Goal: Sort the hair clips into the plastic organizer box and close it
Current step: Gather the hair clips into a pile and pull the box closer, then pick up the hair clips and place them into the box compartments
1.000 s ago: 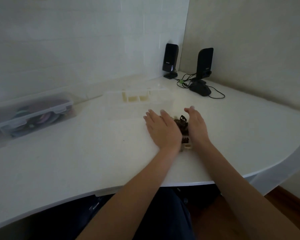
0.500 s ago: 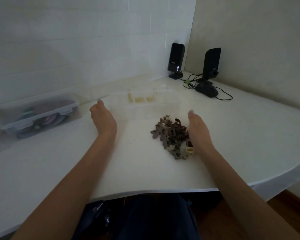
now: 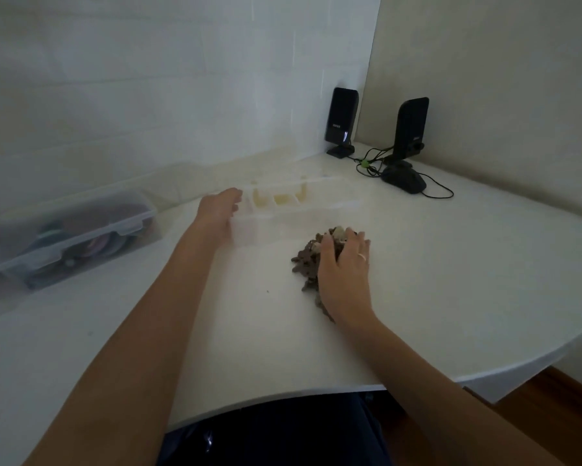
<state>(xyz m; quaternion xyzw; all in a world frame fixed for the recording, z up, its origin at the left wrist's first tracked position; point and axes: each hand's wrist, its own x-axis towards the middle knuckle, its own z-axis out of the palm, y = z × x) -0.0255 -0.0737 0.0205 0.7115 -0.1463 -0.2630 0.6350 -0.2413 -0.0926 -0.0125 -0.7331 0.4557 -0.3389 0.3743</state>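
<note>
Head view, dim light, wide-angle. White table (image 3: 451,280) fills most of the frame, curved near edge at the bottom. Pile of hair clips (image 3: 308,260) sits just right of centre, mostly brown, a few pale ones on top at its far end. Right hand (image 3: 345,274) lies palm-down over the right side of the pile, fingers bent and spread loosely across the clips; can't tell if any single clip is actually pinched. Thin ring (image 3: 362,255) on one finger of that hand. Left part of the pile is uncovered and rests on the table.

Plastic organizer box (image 3: 293,210) is just beyond the pile, centre of frame, clear and hard to read; lid looks off or open, a few yellowish dividers or contents show in the far compartments, the rest too faint to tell. Left hand (image 3: 219,208) is at the box's left end, fingers slightly curled and apart, touching or just beside its left wall; no firm grip visible, blur makes contact unclear. No clips visible in the near compartments.

Second clear lidded container (image 3: 71,237) at the left of the frame, closed with latches, dark round items inside, well apart from the box. Two black speakers (image 3: 341,121) in the upper right corner by the wall, a black mouse (image 3: 405,181) and cables in front of them. Dark clothing of the person at bottom centre.
</note>
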